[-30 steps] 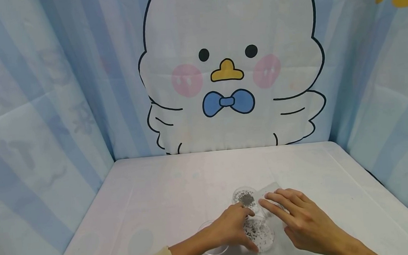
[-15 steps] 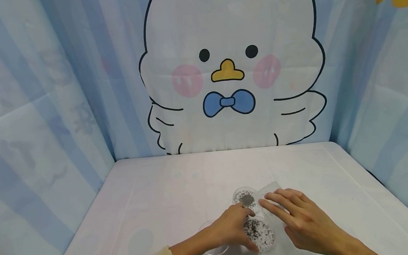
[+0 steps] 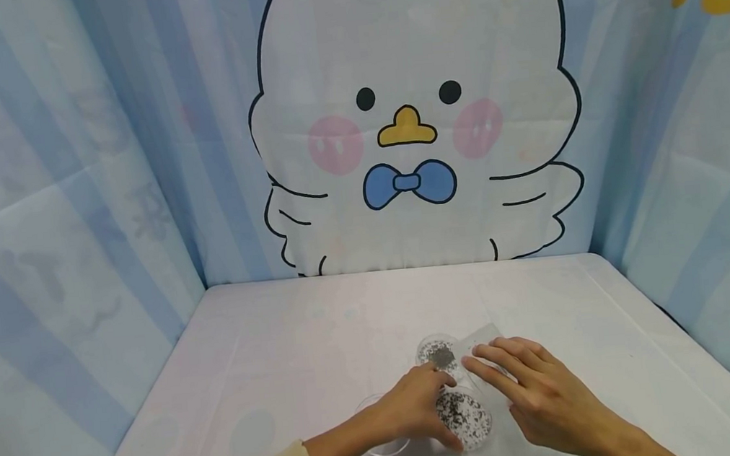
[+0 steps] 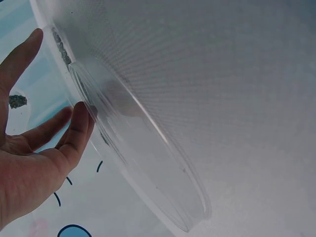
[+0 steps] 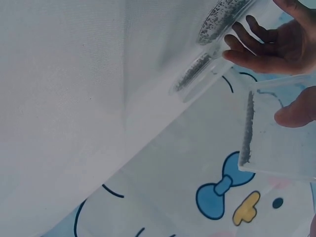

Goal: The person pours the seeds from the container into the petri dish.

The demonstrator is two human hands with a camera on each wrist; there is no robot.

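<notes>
A clear round dish [image 3: 465, 416] speckled with dark grains sits near the table's front edge. My left hand [image 3: 442, 409] holds its left rim between thumb and fingers. A second round dish [image 3: 441, 355] with a denser dark patch lies just behind it. My right hand [image 3: 496, 383] rests with straight fingers on a clear square plate [image 3: 490, 336] to the right of the far dish. The right wrist view shows a fingertip [image 5: 296, 111] on that plate [image 5: 281, 133], with dark grains along its edge. An empty clear dish [image 4: 138, 158] lies under my left wrist.
The white table [image 3: 322, 333] is closed in by blue striped curtain walls, with a cartoon chick panel [image 3: 407, 115] at the back. The empty dish [image 3: 373, 437] shows left of my left hand.
The near dish has shifted slightly away from me and its grains have spread a little. Both hands stay almost where they were.
</notes>
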